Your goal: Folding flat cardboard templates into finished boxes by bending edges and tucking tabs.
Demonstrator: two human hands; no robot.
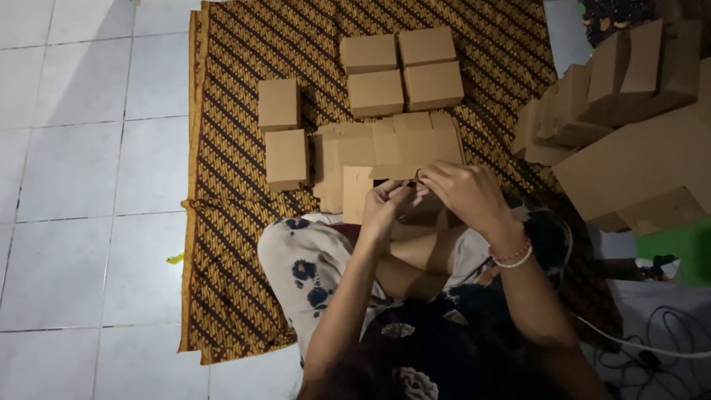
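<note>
I see both hands meeting at a flat cardboard blank, left hand and right hand pinching its near edge; beyond the grip sit four folded boxes on patterned cloth.

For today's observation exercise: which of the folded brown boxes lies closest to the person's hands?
The lower box of the left-hand pair; the box above it and the four-box block lie farther.

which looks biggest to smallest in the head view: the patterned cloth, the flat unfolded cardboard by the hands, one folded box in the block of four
1. patterned cloth
2. flat unfolded cardboard
3. one folded box; all four in that block look about alike.
</note>
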